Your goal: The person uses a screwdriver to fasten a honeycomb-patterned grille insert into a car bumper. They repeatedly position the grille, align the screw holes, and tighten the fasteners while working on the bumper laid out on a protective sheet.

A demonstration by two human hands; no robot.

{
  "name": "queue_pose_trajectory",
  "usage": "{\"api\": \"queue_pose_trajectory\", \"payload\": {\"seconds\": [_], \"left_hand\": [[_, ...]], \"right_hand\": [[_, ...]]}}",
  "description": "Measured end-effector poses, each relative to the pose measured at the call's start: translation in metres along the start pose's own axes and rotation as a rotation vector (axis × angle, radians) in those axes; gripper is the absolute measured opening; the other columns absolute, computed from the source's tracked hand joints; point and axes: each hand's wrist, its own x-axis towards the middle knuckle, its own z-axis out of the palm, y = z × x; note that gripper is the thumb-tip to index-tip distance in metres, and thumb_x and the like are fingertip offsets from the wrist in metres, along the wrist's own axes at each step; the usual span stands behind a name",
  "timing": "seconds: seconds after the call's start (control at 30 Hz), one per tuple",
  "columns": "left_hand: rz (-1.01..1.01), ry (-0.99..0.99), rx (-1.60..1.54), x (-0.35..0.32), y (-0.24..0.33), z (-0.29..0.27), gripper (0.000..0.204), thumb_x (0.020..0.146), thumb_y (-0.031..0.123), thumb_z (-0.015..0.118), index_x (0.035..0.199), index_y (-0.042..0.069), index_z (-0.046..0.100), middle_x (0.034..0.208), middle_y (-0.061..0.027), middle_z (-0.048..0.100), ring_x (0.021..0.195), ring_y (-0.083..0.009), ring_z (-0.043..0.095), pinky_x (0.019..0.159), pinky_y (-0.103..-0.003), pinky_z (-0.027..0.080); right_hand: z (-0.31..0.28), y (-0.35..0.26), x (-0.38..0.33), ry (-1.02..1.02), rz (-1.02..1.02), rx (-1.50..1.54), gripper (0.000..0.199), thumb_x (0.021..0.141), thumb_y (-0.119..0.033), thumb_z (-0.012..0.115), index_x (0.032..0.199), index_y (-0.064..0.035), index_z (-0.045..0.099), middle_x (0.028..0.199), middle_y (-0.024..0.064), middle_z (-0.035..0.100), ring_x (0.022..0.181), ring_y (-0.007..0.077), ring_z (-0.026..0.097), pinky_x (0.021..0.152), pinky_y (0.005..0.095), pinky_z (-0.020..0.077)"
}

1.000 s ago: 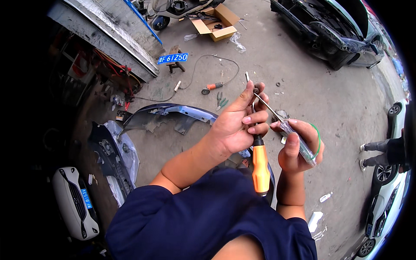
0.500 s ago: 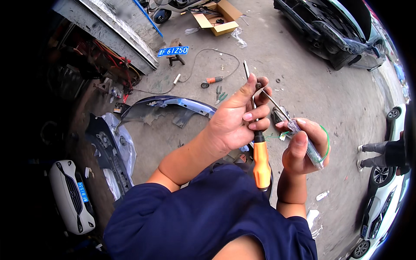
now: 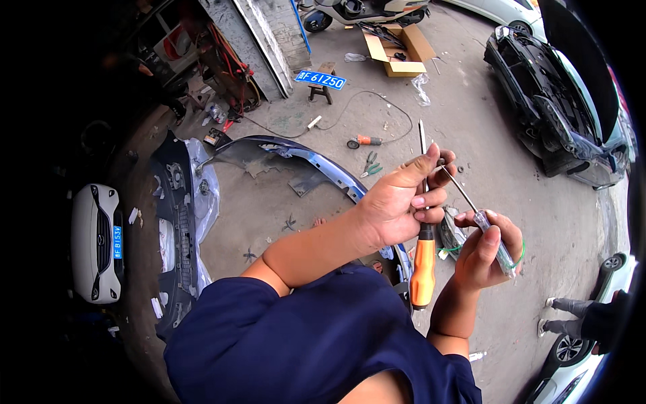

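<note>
My left hand (image 3: 397,202) grips an orange-handled screwdriver (image 3: 423,266) by its shaft, handle hanging down and tip pointing up. Its fingertips also pinch the metal tip of a second screwdriver with a clear handle (image 3: 494,242). My right hand (image 3: 486,252) holds that clear handle, which slants up to the left toward the other hand. A green band circles the right wrist. Both hands hover above a blue car bumper (image 3: 303,165) lying on the concrete floor.
A small orange power tool (image 3: 364,141) with a cable and pliers (image 3: 369,163) lie on the floor beyond the bumper. A cardboard box (image 3: 398,48) and a blue plate (image 3: 320,79) sit farther back. A dark car (image 3: 558,108) stands at right, a white car (image 3: 95,242) at left. Another person's feet (image 3: 562,315) are at lower right.
The view has shifted slightly; both hands stay together holding the two screwdrivers, with the right hand lowered a little.
</note>
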Motion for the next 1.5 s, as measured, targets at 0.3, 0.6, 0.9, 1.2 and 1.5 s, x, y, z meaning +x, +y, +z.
{"api": "queue_pose_trajectory", "payload": {"seconds": [0.3, 0.6, 0.9, 1.2, 1.5], "left_hand": [[0.193, -0.035, 0.158, -0.008, 0.0, 0.002, 0.029, 0.1, 0.039, 0.057, 0.104, 0.011, 0.062, 0.093, 0.003, 0.061, 0.052, -0.0027, 0.034, 0.049, -0.02, 0.028], [0.408, -0.012, 0.184, -0.041, 0.017, -0.003, 0.026, 0.101, 0.036, 0.056, 0.101, 0.011, 0.064, 0.094, 0.0039, 0.063, 0.054, -0.0042, 0.037, 0.052, -0.021, 0.03], [0.654, 0.136, 0.25, -0.101, 0.007, -0.01, 0.023, 0.101, 0.037, 0.054, 0.105, 0.016, 0.06, 0.095, 0.0055, 0.06, 0.055, -0.0043, 0.038, 0.052, -0.021, 0.03], [0.74, 0.136, 0.097, -0.189, 0.016, -0.015, 0.025, 0.101, 0.041, 0.053, 0.107, 0.017, 0.057, 0.092, 0.007, 0.057, 0.055, -0.0037, 0.039, 0.051, -0.019, 0.032], [0.965, 0.286, -0.007, -0.374, 0.036, -0.032, 0.024, 0.102, 0.042, 0.052, 0.108, 0.018, 0.056, 0.089, 0.0078, 0.055, 0.056, -0.0036, 0.037, 0.051, -0.019, 0.032]], "right_hand": [[-0.007, -0.008, 0.009, -0.266, 0.089, 0.033, 0.037, 0.102, -0.02, 0.052, 0.116, 0.0135, 0.058, 0.1, 0.0244, 0.068, 0.082, 0.0326, 0.072, 0.071, 0.0397, 0.0609], [0.035, 0.006, 0.004, -0.341, -0.024, 0.22, 0.022, 0.095, -0.006, 0.055, 0.111, 0.0087, 0.062, 0.1, 0.0251, 0.07, 0.086, 0.0324, 0.073, 0.074, 0.0393, 0.0606], [0.063, -0.01, -0.007, -0.57, -0.21, 0.119, 0.021, 0.089, -0.002, 0.061, 0.107, 0.0054, 0.065, 0.099, 0.0241, 0.071, 0.086, 0.0316, 0.073, 0.074, 0.0368, 0.0593], [0.128, -0.055, -0.051, -0.677, -0.515, 0.088, 0.028, 0.076, 0.005, 0.072, 0.103, 0.0064, 0.067, 0.096, 0.024, 0.07, 0.085, 0.0322, 0.073, 0.073, 0.0364, 0.06], [0.256, -0.128, -0.161, -0.841, -0.798, 0.225, 0.025, 0.074, 0.006, 0.074, 0.098, 0.0093, 0.067, 0.093, 0.022, 0.069, 0.08, 0.0326, 0.073, 0.068, 0.0358, 0.0624]]}}
